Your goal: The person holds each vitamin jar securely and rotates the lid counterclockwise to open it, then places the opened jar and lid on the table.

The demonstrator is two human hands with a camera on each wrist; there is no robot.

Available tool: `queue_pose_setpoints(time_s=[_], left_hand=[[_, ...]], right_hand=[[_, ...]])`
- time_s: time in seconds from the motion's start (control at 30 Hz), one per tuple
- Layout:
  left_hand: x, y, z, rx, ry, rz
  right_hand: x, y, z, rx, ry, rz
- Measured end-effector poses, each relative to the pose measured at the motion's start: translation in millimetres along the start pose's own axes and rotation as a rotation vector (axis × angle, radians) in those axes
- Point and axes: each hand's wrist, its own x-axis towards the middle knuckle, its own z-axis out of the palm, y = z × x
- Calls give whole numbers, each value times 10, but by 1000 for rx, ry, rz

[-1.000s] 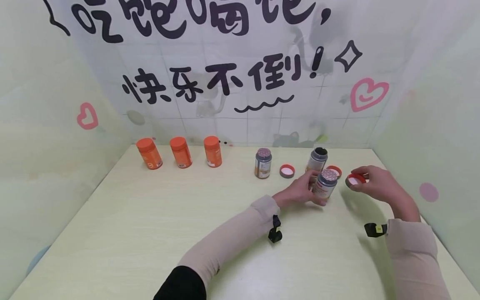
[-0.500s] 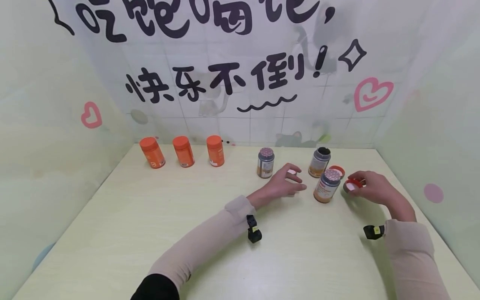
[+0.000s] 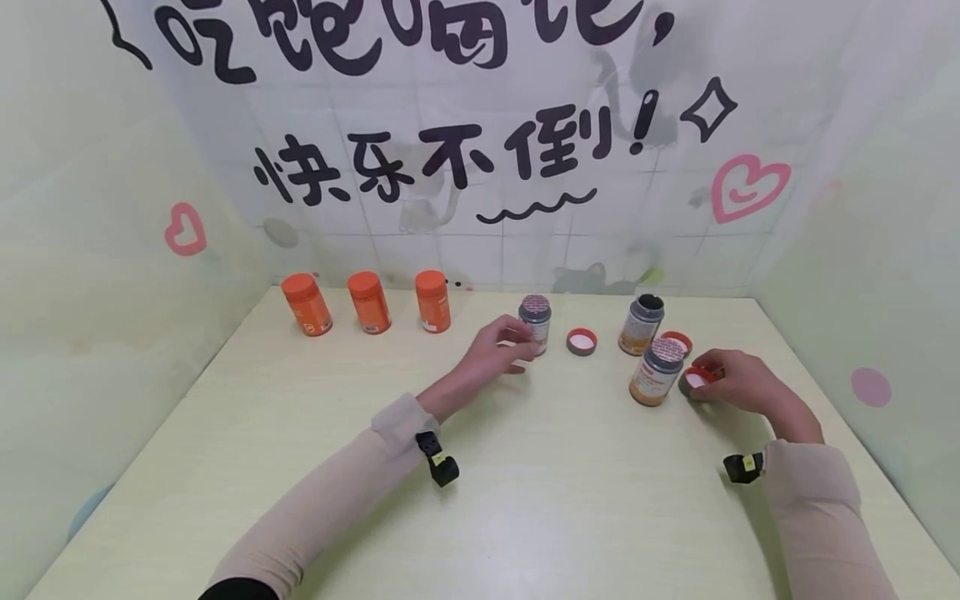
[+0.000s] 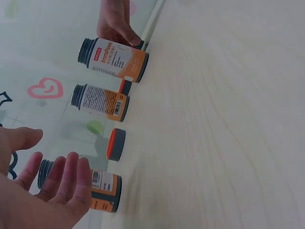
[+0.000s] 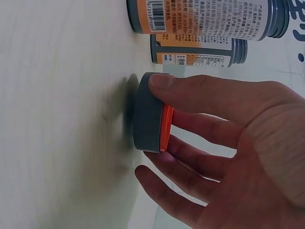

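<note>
In the head view my right hand point(image 3: 742, 382) pinches a grey lid point(image 5: 148, 114) with a red inner rim, its inside facing up. The right wrist view shows the thumb on the lid's near side, close over the table. My left hand point(image 3: 491, 357) reaches to a grey bottle point(image 3: 542, 335) with a patterned seal; its bent fingers overlap the bottle and are spread apart in the left wrist view. A second sealed bottle point(image 3: 654, 377) stands left of the held lid. Behind it is a bottle point(image 3: 640, 327) with a dark, unsealed mouth.
One loose lid point(image 3: 581, 342) lies inside up between the bottles, another lid point(image 3: 678, 341) behind the front bottle. Three orange bottles, one an orange bottle point(image 3: 432, 303), stand along the back left of the pale table point(image 3: 525, 500). Printed curtain walls enclose the back and sides.
My left hand has let go of the front sealed bottle, now standing on the table, and moved left to the leftmost grey bottle. The right hand has lowered slightly with its lid.
</note>
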Motion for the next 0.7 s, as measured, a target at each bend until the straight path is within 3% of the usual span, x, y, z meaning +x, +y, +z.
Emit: queue_pose_setpoints(time_s=[0.37, 0.7], left_hand=[[-135, -78, -524, -9, 145, -3], [-121, -327, -1002, -77, 312, -150]], right_hand=[[-16, -5, 16, -12, 3, -24], [5, -17, 55, -13, 5, -49]])
